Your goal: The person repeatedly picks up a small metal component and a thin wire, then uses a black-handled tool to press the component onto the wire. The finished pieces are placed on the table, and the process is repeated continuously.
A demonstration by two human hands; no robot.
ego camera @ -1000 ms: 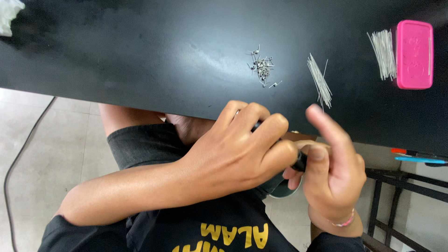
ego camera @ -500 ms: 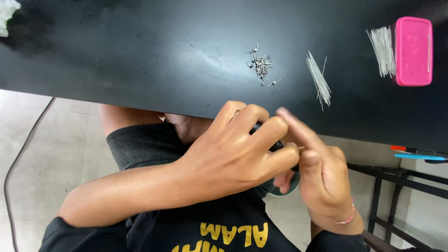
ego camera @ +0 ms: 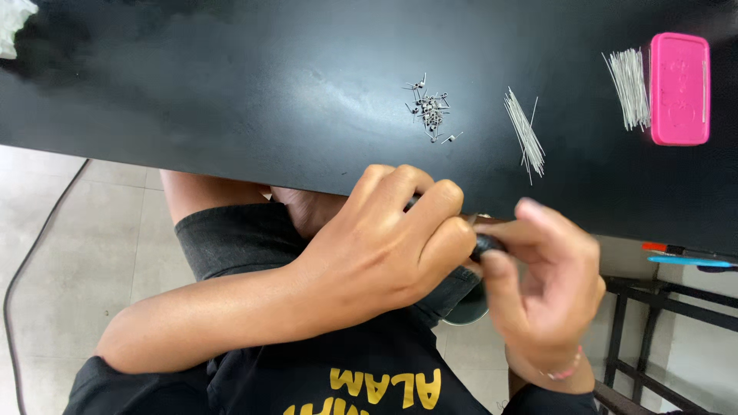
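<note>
Head view, looking down past the near edge of a black table [ego camera: 231, 92]. Left hand [ego camera: 384, 246] curled into a loose fist just below the table edge, fingers wrapped around a small dark tool [ego camera: 486, 244], only the dark tip showing between the two hands; kind of tool not discernible. Right hand [ego camera: 550, 292] partly closed, thumb and forefinger pinched onto the same dark tip, remaining fingers loosely bent; thin pink band at the wrist. Both hands touching at the tool, held over the lap, in front of the table rather than on it. On the tabletop, beyond the hands: a small heap of short bent metal pieces [ego camera: 430, 111]; to its right, a fanned bundle of straight thin wires [ego camera: 524, 132]; farther right, a second bundle of wires [ego camera: 632, 86] lying just beside a pink rectangular case [ego camera: 679, 88]. White crumpled material [ego camera: 14, 23] at the far left corner of the table. Below the table edge at right, a red-and-blue tipped object [ego camera: 684, 255] resting on a dark metal frame [ego camera: 653, 307]. Dark cable [ego camera: 38, 238] trailing across the tiled floor at left. Black shirt with yellow lettering at the bottom of the frame.
</note>
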